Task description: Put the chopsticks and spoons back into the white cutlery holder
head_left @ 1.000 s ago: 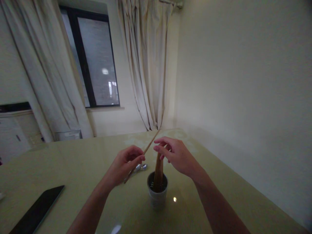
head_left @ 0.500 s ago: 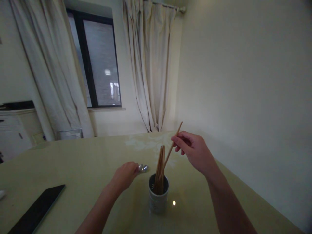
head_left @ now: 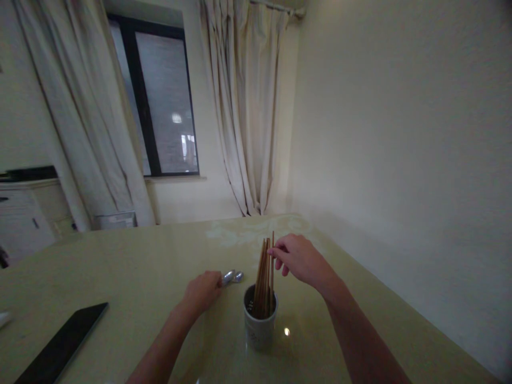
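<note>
A white cup (head_left: 260, 328) stands on the pale green table (head_left: 132, 266) and holds several wooden chopsticks (head_left: 264, 277). My right hand (head_left: 300, 258) hovers just above and right of the cup. Its fingertips pinch one chopstick (head_left: 273, 240), which stands upright in the cup with the others. My left hand (head_left: 204, 290) lies low on the table to the left of the cup. Its curled fingers touch the handle ends of two metal spoons (head_left: 232, 276), and whether they grip the spoons is hidden.
A dark flat phone or tablet (head_left: 60, 346) lies at the table's front left. The wall runs close along the table's right side. Curtains (head_left: 240, 106) and a dark window (head_left: 160, 101) are beyond the far edge, with a white cabinet (head_left: 20, 218) at far left.
My left hand passed a chopstick to my right hand and dropped to the spoons. My right hand then lowered that chopstick upright into the cup.
</note>
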Tool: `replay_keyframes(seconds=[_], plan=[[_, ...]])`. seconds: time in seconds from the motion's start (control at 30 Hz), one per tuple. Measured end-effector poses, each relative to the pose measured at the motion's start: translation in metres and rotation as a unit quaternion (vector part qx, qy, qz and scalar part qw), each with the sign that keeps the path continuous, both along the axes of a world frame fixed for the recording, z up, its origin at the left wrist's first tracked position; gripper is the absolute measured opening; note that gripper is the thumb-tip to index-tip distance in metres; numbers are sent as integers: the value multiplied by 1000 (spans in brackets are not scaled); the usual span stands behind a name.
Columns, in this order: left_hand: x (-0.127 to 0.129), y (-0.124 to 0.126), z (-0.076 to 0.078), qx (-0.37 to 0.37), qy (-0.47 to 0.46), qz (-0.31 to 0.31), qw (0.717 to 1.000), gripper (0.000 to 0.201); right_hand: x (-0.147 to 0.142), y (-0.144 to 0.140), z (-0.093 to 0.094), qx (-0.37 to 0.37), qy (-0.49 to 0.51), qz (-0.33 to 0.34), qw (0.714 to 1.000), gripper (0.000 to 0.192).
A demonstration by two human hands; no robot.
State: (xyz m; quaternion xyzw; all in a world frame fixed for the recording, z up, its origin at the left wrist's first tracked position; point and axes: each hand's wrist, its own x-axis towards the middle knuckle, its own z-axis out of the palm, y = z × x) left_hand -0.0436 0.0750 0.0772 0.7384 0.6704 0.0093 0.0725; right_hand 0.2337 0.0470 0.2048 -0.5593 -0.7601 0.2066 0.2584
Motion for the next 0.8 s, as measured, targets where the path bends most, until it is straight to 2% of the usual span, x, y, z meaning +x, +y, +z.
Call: replay_keyframes(seconds=[0.17, 0.33, 0.43, 0.53, 0.6, 0.7, 0.73, 0.8], plan=[[1, -2, 3, 2, 4, 7, 1000, 13, -3, 4, -8, -28, -35, 2, 999, 36], [2, -4, 3, 17, -13, -1, 1000, 14, -2, 0, -3, -29, -48, -11, 998, 43], [0, -3, 6, 30, -45, -15, 998, 13, 0, -4, 4, -8, -46, -28, 999, 44], [-4, -1, 21, 45, -104, -36, 993, 16, 2, -9, 12, 42, -14, -33, 998, 43], [-2, -4, 37, 55, -230, -63, 970, 22, 1, -11, 15, 79, 30, -24, 996, 45], [11, -18, 66, 74, -462, -110, 877, 26, -6, -13, 15, 122, 131, 5, 984, 37], [17, -26, 75, 78, -498, -119, 855, 27, -9, -14, 15, 130, 167, 16, 977, 34], [31, -42, 92, 78, -519, -144, 839, 27, -13, -16, 15, 138, 222, 41, 964, 28]])
